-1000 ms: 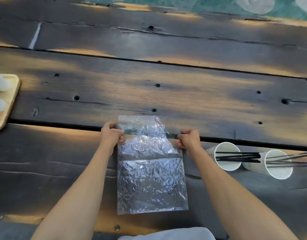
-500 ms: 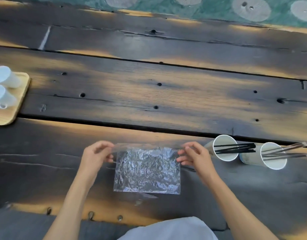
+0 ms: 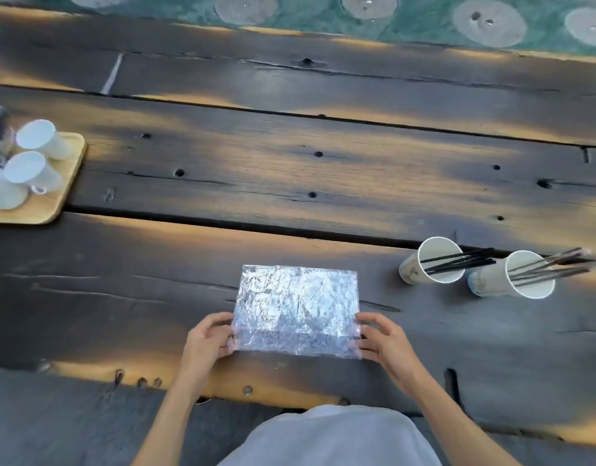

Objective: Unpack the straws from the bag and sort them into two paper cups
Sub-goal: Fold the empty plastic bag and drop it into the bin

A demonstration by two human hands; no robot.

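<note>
**Now folded: bag at lower centre, straws in two cups**

Far at the left edge, white cups (image 3: 42, 139) stood on a wooden tray (image 3: 67, 178). Lower centre, the left hand (image 3: 205, 343) pinched the near left corner of the crinkled clear bag (image 3: 296, 307), which lay flat on the dark plank table (image 3: 289, 183). The right hand (image 3: 385, 341) pinched the near right corner. At the right, two paper cups (image 3: 409, 270) stood side by side, each holding dark straws (image 3: 464, 260).
</note>
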